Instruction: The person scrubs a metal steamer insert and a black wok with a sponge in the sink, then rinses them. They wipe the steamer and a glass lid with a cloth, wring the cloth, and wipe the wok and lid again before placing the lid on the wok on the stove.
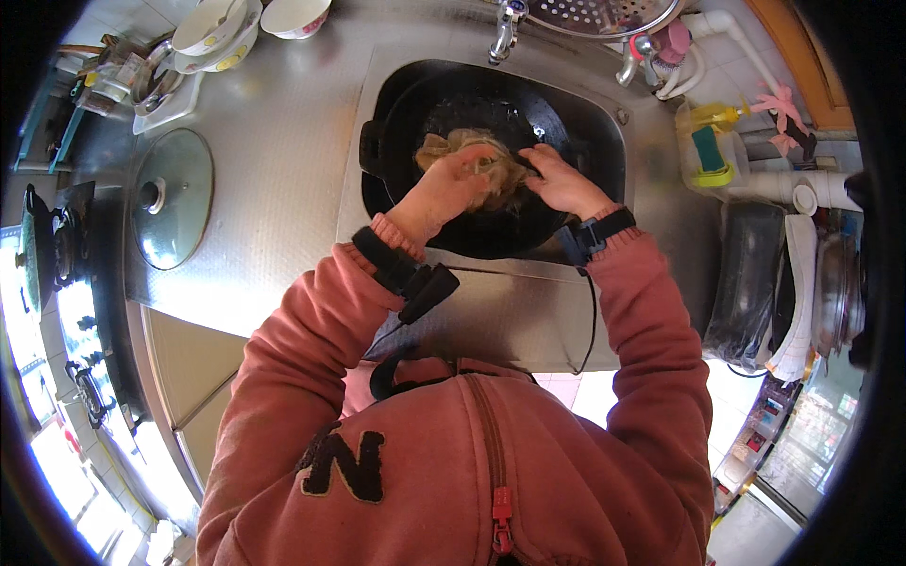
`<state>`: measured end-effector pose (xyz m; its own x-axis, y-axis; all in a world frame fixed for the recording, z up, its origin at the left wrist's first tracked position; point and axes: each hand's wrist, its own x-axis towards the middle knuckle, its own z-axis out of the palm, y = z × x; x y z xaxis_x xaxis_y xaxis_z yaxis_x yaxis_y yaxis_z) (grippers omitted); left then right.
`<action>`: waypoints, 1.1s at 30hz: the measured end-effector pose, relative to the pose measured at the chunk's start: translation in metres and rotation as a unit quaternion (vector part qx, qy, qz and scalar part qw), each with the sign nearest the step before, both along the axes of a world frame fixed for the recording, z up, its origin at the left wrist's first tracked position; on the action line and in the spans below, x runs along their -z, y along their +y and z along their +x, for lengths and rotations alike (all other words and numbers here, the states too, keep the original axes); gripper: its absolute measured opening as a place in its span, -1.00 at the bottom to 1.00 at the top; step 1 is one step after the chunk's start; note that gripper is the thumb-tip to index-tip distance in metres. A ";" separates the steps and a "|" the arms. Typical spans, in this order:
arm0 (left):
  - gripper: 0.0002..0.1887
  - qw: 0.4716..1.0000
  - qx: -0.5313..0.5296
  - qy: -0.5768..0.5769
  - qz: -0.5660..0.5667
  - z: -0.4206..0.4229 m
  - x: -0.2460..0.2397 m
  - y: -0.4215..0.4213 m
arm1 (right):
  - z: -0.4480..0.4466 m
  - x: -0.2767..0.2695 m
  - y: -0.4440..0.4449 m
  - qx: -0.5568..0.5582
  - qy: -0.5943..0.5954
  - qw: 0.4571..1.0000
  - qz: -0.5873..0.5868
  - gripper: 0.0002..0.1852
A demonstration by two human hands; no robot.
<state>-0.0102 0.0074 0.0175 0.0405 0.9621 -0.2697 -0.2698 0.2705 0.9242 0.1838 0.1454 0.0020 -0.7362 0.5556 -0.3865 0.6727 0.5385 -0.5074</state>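
Note:
A dark wok (453, 230) with a side handle sits in the sink (620, 134). Over it, my left hand (453, 185) grips a bunched, wet-looking tan cloth (442, 145), whose folds hide some of the fingers. My right hand (563, 180) is at the cloth's right edge, thumb and fingertips pointing to it; whether they pinch it cannot be told. Small bright glints show on the wok's inner wall. Both wrists bear black straps over pink sleeves.
A faucet (504, 32) stands behind the sink, with a perforated metal strainer (594, 10) beside it. Left on the steel counter lie a glass lid (173, 199) and stacked bowls (212, 32). A holder with a green sponge (706, 148) and a yellow bottle (713, 114) is at right.

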 end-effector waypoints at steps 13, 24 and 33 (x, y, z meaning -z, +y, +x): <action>-0.37 0.946 -0.144 -0.196 -0.212 -0.014 0.026 0.004 | -0.076 0.023 -0.021 -0.134 -0.263 0.950 0.105 -0.38; -0.32 0.933 -0.184 -0.206 -0.229 0.001 0.023 0.003 | -0.073 0.046 -0.016 0.001 -0.088 0.996 0.008 -0.54; -0.50 0.899 -0.225 -0.345 -0.150 -0.004 0.033 0.014 | -0.048 -0.032 -0.080 -0.063 0.300 0.952 0.022 -0.68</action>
